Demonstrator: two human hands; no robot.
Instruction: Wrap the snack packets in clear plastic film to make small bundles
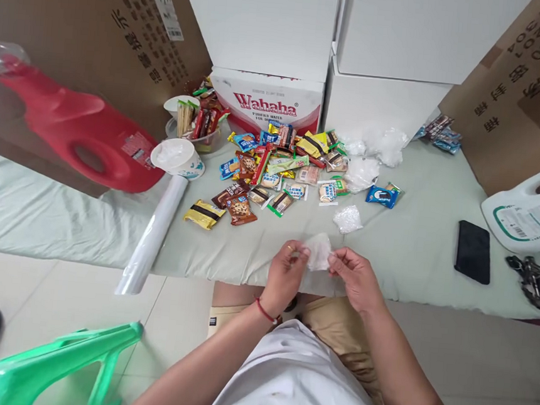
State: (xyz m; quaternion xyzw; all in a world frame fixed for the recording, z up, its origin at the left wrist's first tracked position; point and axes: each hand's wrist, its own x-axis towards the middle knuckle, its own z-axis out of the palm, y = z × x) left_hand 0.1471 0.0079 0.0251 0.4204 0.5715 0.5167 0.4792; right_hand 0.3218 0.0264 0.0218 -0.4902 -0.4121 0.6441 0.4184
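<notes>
Between my hands, over the front edge of the cloth-covered surface, is a thin, whitish see-through plastic bag (318, 251). My left hand (287, 268) pinches its left side with thumb and fingers. On the opposite side, my right hand (354, 274) pinches the edge in the same way. Just beyond the bag lies a folded see-through plastic piece (348, 219). Farther back is a spread pile of wrapped snacks (272, 180), with a yellow packet (204, 214) at its near left and a blue packet (383, 195) off to the right.
Crumpled plastic bags (373, 155) lie behind. To the left are a paper cup (178, 158), a plastic film roll (153, 236), a snack tub (204, 141) and a red jug (82, 126). A black phone (473, 252), keys (530, 279) and a white jug (529, 209) sit right.
</notes>
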